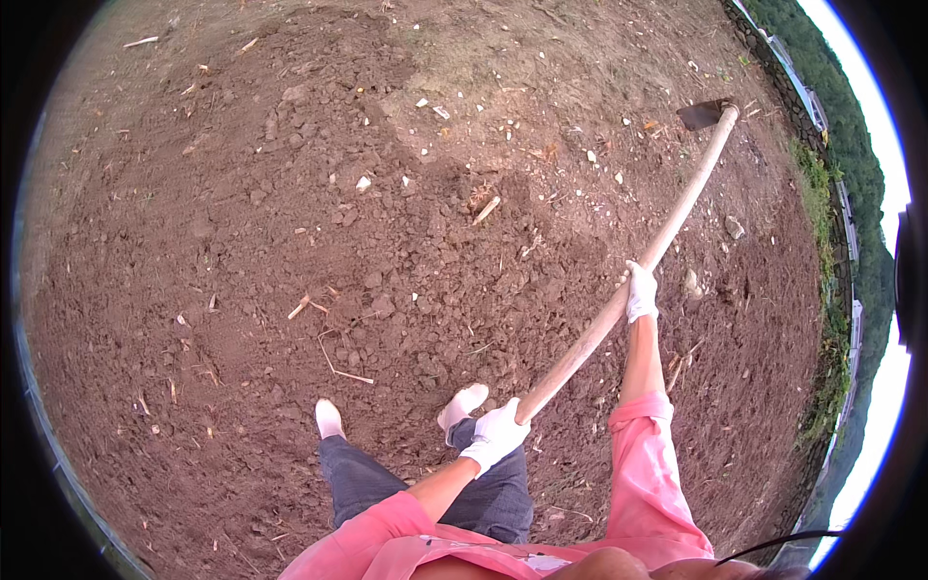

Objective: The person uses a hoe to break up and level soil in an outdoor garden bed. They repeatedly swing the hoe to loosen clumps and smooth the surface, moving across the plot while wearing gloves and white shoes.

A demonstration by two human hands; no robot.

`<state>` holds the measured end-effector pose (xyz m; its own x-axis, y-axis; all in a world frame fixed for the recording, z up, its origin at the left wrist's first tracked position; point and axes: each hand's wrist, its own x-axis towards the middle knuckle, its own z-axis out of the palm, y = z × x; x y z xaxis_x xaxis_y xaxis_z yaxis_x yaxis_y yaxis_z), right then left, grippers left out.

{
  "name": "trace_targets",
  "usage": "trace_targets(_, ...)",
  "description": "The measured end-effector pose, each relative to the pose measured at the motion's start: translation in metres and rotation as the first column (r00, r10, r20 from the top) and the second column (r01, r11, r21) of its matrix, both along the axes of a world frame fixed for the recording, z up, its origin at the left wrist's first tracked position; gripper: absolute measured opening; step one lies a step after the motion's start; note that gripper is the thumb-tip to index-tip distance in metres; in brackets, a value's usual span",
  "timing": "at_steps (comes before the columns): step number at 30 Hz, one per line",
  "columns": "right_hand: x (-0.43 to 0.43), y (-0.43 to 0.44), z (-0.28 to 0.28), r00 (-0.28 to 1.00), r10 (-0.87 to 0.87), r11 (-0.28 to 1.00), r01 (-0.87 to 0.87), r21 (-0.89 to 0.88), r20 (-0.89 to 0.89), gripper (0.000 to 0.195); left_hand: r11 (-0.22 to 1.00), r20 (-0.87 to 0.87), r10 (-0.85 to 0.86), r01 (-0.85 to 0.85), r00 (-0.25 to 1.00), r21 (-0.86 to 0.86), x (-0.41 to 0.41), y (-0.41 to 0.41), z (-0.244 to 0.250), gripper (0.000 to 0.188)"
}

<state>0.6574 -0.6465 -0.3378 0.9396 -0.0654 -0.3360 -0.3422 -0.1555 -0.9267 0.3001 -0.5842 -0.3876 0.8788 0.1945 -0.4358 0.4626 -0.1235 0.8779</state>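
Note:
A hoe with a long wooden handle stretches from in front of my legs out to the upper right. Its dark metal blade shows at the far end, over the soil; whether it touches the ground I cannot tell. My left hand, in a white glove, grips the butt end of the handle. Farther up the shaft, my right hand is closed around it, also in a white glove. Below lies loose brown soil, broken into clods around my feet.
Pale stones and a cut stalk stub lie in the dirt ahead. A bent dry stalk rests near my left shoe. Along the right edge run green plants and a stone wall.

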Motion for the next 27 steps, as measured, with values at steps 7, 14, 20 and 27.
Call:
trace_targets(7, -0.211, -0.011, -0.219, 0.841, 0.048, 0.974, -0.158, -0.159, -0.539, 0.012, 1.000, -0.567, 0.019, -0.007, 0.823, 0.024, -0.170, -0.037, -0.023, 0.035)
trace_targets(14, -0.276, -0.011, -0.173, 0.884, -0.014, 0.992, -0.048, -0.120, -0.468, 0.010, 0.984, -0.560, -0.176, 0.144, 0.809, -0.103, -0.237, -0.013, -0.032, 0.036)
trace_targets(20, -0.210, 0.035, -0.031, 0.969, 0.020, 0.998, -0.005, 0.061, -0.247, 0.007, 0.994, -0.224, -0.049, 0.069, 0.973, 0.083, -0.178, 0.013, -0.028, 0.034)
trace_targets(27, -0.064, 0.079, 0.045, 0.995, 0.087, 0.995, -0.089, 0.049, 0.042, 0.010, 0.994, 0.079, 0.095, -0.099, 0.992, 0.038, -0.033, 0.040, -0.006, 0.031)
